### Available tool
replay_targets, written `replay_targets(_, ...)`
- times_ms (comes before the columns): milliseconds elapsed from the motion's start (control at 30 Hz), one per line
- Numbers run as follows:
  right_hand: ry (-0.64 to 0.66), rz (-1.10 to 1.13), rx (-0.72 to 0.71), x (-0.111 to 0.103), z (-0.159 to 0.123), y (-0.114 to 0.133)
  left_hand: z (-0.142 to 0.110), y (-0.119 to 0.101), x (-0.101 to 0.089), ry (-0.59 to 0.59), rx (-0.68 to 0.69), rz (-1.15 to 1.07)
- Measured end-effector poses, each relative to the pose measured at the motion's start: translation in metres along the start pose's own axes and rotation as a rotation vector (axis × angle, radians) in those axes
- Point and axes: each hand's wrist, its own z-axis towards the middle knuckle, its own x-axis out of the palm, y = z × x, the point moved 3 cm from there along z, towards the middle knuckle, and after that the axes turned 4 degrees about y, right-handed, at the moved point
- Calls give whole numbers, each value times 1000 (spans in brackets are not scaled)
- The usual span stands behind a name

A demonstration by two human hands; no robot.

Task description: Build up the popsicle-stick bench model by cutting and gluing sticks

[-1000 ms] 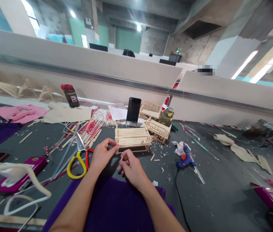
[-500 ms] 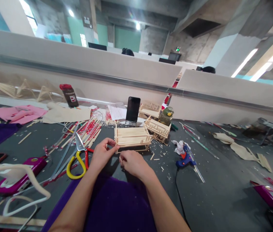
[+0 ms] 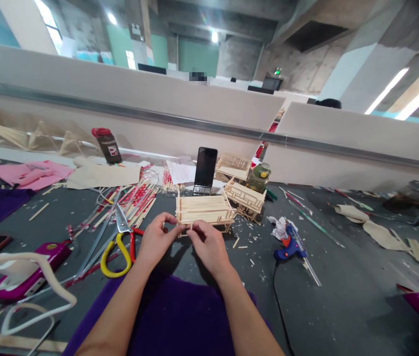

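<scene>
A small model made of thin wooden sticks [image 3: 204, 205] stands on the dark table in front of me. My left hand [image 3: 160, 237] pinches its near left corner between thumb and forefinger. At the model's front edge, just right of the left fingertips, my right hand [image 3: 209, 244] holds a short wooden stick [image 3: 191, 225] between thumb and fingers. The stick is upright and close to the front rail; whether it touches the rail I cannot tell. Left of my left hand lie scissors [image 3: 118, 252] with yellow and red handles, blades apart.
Behind the model, a phone [image 3: 206, 168] leans on a stand, beside two more stick models [image 3: 245, 198] and a green-lidded jar [image 3: 259, 177]. A blue glue gun [image 3: 290, 244] with a cord lies right. Red-tipped sticks [image 3: 138, 198] and a dark bottle [image 3: 107, 146] are at left.
My right hand has moved up from below the model to its front edge, bringing the short stick there. My left hand keeps its hold on the corner.
</scene>
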Motion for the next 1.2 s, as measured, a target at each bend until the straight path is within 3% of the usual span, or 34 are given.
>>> replay_targets(267, -70, 91, 67, 4, -1, -6, 1, 3, -2, -51, 23, 3)
replay_targets(533, -248, -45, 37, -5, 0, -9, 0, -1, -1, -55, 38, -9)
replay_targets(633, -246, -126, 2, -4, 2, -9, -1, -4, -1, -68, 45, -43)
replay_targets(900, -159, -206, 78, 1, 8, -9, -2, -3, 4, -48, 118, -184)
replay_targets(1200, -135, -180, 58, 2, 8, -9, -3, -6, 4, -31, 96, -206)
